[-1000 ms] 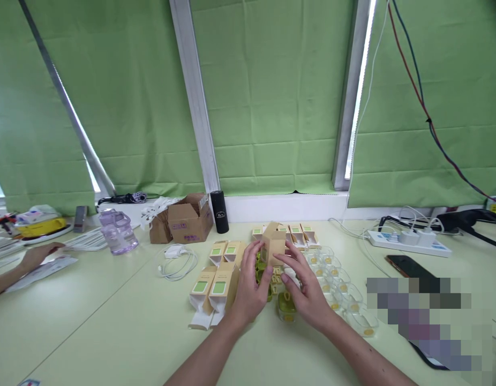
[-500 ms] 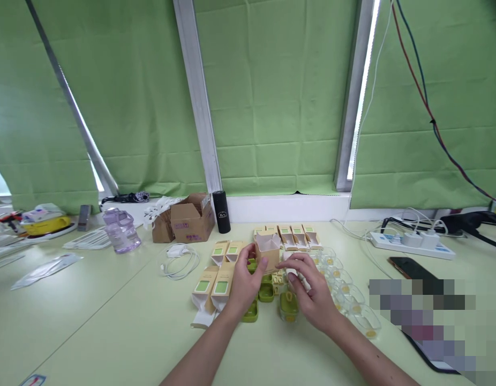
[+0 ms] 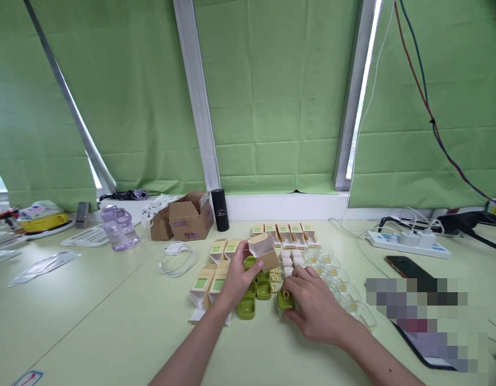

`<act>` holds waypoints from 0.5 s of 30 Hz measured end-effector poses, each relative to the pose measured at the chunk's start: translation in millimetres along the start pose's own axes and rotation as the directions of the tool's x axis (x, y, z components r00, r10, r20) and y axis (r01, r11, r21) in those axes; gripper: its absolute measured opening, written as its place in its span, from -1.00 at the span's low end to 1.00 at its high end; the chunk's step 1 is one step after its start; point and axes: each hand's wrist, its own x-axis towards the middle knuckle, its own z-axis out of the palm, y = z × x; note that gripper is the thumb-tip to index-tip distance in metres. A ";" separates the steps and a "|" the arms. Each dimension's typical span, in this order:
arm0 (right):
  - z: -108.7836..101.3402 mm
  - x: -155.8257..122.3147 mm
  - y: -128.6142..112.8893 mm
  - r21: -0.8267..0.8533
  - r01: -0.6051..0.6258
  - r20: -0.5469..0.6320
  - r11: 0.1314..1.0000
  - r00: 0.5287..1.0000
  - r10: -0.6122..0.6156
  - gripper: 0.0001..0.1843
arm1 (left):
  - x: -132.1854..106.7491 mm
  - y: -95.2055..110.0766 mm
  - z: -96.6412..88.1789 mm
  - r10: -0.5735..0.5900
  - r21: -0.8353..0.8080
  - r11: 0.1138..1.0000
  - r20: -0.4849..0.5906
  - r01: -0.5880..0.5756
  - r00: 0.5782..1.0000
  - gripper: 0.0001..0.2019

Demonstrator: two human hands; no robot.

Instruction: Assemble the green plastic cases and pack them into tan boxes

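My left hand (image 3: 240,274) holds a small open cardboard box (image 3: 268,261), tilted, its white inner flaps showing. Down on the table, my right hand (image 3: 312,303) has its thumb and fingers around a small clear container with a green lid (image 3: 286,301). Its lid carries a pale yellow loop. Green square lids (image 3: 247,307) lie between my hands, and small yellow pieces (image 3: 275,276) sit beside them. Pinkish-white blocks (image 3: 292,258) stand just beyond my right hand. Several clear containers (image 3: 358,311) with yellow spots are lined up to the right, partly hidden by my right hand.
Open cardboard boxes (image 3: 202,279) lie left of my left hand, with another row (image 3: 284,233) at the back. Farther off are a brown carton (image 3: 192,217), a black cylinder (image 3: 220,210), a purple jug (image 3: 119,229), a white cable (image 3: 178,260), a power strip (image 3: 408,242) and a phone (image 3: 411,271).
My right hand has moved down from beside the box to the green-lidded container, leaving the white block it was at. The box in my left hand has tipped over to one side.
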 end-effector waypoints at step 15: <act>-1.8 3.9 46.3 0.115 -0.062 -0.620 0.991 0.775 0.120 -0.69 | -15.1 -1.7 -16.6 0.022 0.299 0.953 0.094 -0.049 0.995 -0.49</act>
